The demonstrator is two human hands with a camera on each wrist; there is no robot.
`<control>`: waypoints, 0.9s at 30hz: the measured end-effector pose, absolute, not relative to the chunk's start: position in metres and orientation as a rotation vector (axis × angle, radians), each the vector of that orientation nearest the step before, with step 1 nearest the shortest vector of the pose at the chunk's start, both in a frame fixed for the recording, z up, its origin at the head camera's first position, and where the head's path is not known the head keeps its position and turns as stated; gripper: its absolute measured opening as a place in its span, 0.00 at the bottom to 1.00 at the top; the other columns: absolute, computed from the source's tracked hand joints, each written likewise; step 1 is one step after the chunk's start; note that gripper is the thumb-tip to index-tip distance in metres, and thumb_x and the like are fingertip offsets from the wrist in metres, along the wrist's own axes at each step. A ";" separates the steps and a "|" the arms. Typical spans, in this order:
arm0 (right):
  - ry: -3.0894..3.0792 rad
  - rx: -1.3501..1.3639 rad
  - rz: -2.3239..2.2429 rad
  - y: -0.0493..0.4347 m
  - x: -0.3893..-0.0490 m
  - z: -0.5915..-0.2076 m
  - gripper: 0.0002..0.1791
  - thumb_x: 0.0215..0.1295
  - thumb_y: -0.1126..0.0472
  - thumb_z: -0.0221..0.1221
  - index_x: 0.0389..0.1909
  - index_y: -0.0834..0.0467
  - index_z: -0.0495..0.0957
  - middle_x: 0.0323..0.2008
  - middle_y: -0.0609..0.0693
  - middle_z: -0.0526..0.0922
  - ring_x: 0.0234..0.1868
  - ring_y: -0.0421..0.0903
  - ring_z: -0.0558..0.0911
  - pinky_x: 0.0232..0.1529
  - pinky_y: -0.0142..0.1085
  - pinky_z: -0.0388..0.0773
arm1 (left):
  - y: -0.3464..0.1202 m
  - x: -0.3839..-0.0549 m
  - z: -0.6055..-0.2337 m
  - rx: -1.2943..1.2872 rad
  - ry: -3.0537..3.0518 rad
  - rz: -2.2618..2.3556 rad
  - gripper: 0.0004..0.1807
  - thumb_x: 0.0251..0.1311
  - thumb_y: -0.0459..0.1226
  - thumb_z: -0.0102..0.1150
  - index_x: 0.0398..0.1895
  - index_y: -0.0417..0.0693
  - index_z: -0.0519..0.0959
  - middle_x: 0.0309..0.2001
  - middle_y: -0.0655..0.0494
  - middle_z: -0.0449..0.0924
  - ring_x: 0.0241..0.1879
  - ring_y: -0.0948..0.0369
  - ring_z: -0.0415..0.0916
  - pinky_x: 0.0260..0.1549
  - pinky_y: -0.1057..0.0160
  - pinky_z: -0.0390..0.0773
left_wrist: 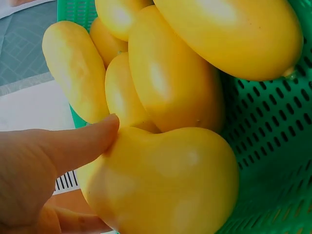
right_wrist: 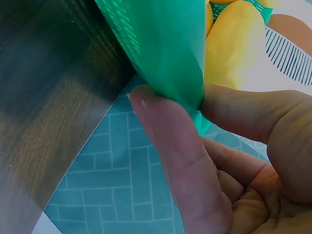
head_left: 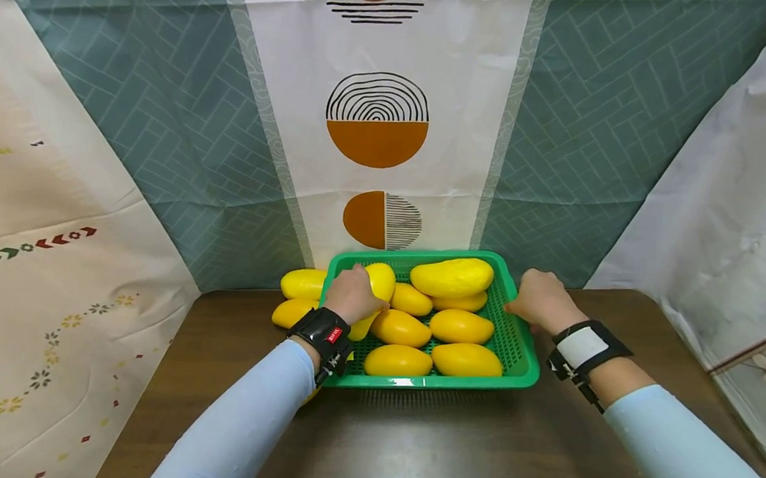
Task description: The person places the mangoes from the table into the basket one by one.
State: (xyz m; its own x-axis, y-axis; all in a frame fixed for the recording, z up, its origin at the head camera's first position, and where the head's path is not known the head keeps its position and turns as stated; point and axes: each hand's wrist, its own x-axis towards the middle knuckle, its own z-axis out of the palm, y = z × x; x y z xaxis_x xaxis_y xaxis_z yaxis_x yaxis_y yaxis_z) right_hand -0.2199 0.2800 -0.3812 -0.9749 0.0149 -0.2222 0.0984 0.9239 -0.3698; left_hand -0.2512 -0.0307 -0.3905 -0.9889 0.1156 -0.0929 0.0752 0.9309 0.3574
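A green plastic basket (head_left: pixel 479 383) stands on the table with several yellow mangoes in it. My left hand (head_left: pixel 350 295) is over the basket's left end and grips a mango (left_wrist: pixel 165 180), thumb on one side and fingers on the other. In the left wrist view, this mango is close beside the others. On the right, my right hand (head_left: pixel 544 301) pinches the basket's rim (right_wrist: pixel 183 73) between thumb and fingers. A large pale yellow mango (head_left: pixel 451 277) lies on top of the others at the back right of the basket.
Outside the basket on the left lie a yellow mango (head_left: pixel 303 284) and another mango (head_left: pixel 293 312), partly hidden by the basket and my left hand. The dark wooden table (head_left: pixel 436 447) ends at a patterned cloth backdrop (head_left: pixel 238 245) behind the basket.
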 end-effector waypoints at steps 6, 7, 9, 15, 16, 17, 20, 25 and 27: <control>2.867 0.077 -0.551 0.279 -0.221 -0.381 0.16 0.57 0.56 0.63 0.27 0.65 0.71 0.20 0.55 0.74 0.13 0.45 0.76 0.16 0.33 0.74 | -0.032 -0.252 -0.390 0.150 2.960 0.537 0.48 0.44 0.52 0.70 0.62 0.34 0.60 0.32 0.50 0.72 0.29 0.56 0.72 0.26 0.62 0.73; 2.867 0.076 -0.550 0.279 -0.222 -0.381 0.16 0.57 0.56 0.63 0.27 0.65 0.71 0.20 0.55 0.74 0.13 0.45 0.76 0.16 0.33 0.74 | -0.033 -0.251 -0.390 0.148 2.962 0.538 0.47 0.44 0.52 0.70 0.62 0.35 0.61 0.33 0.50 0.72 0.29 0.56 0.72 0.26 0.62 0.73; 2.867 0.082 -0.546 0.278 -0.222 -0.381 0.16 0.56 0.56 0.63 0.28 0.65 0.71 0.21 0.55 0.74 0.13 0.45 0.76 0.16 0.33 0.74 | -0.033 -0.251 -0.390 0.147 2.971 0.537 0.44 0.44 0.51 0.71 0.59 0.36 0.63 0.33 0.50 0.72 0.30 0.56 0.72 0.26 0.62 0.73; 2.864 0.101 -0.544 0.276 -0.222 -0.380 0.17 0.56 0.56 0.64 0.29 0.66 0.71 0.22 0.56 0.75 0.14 0.45 0.76 0.16 0.33 0.74 | -0.035 -0.251 -0.388 0.168 3.003 0.528 0.37 0.44 0.51 0.71 0.50 0.38 0.67 0.31 0.51 0.71 0.29 0.57 0.71 0.25 0.61 0.73; 2.865 0.100 -0.544 0.275 -0.222 -0.379 0.17 0.56 0.56 0.64 0.29 0.66 0.71 0.22 0.56 0.75 0.14 0.45 0.76 0.16 0.33 0.74 | -0.035 -0.251 -0.387 0.173 3.006 0.525 0.36 0.43 0.51 0.71 0.49 0.38 0.67 0.30 0.51 0.71 0.28 0.57 0.71 0.24 0.61 0.72; 2.865 0.099 -0.543 0.275 -0.222 -0.379 0.17 0.56 0.56 0.64 0.29 0.66 0.71 0.22 0.56 0.75 0.14 0.45 0.76 0.16 0.33 0.74 | -0.036 -0.251 -0.386 0.180 3.009 0.523 0.35 0.43 0.51 0.71 0.48 0.38 0.68 0.30 0.51 0.71 0.28 0.57 0.71 0.24 0.61 0.72; 2.865 0.104 -0.535 0.274 -0.221 -0.378 0.17 0.56 0.55 0.64 0.29 0.66 0.71 0.22 0.56 0.75 0.14 0.45 0.76 0.16 0.33 0.74 | -0.039 -0.250 -0.382 0.198 3.011 0.519 0.34 0.44 0.51 0.70 0.47 0.38 0.68 0.30 0.51 0.71 0.28 0.57 0.71 0.25 0.62 0.72; 2.867 0.105 -0.513 0.273 -0.220 -0.376 0.18 0.57 0.55 0.63 0.30 0.67 0.71 0.23 0.56 0.74 0.15 0.46 0.76 0.17 0.33 0.74 | -0.046 -0.247 -0.371 0.212 3.007 0.553 0.30 0.46 0.52 0.69 0.43 0.40 0.70 0.32 0.52 0.71 0.28 0.58 0.71 0.24 0.63 0.72; 2.867 0.106 -0.507 0.272 -0.219 -0.376 0.18 0.57 0.55 0.63 0.30 0.67 0.71 0.23 0.56 0.74 0.15 0.46 0.76 0.16 0.33 0.74 | -0.051 -0.246 -0.366 0.214 3.013 0.570 0.28 0.47 0.52 0.68 0.40 0.41 0.70 0.32 0.52 0.71 0.28 0.57 0.71 0.24 0.63 0.71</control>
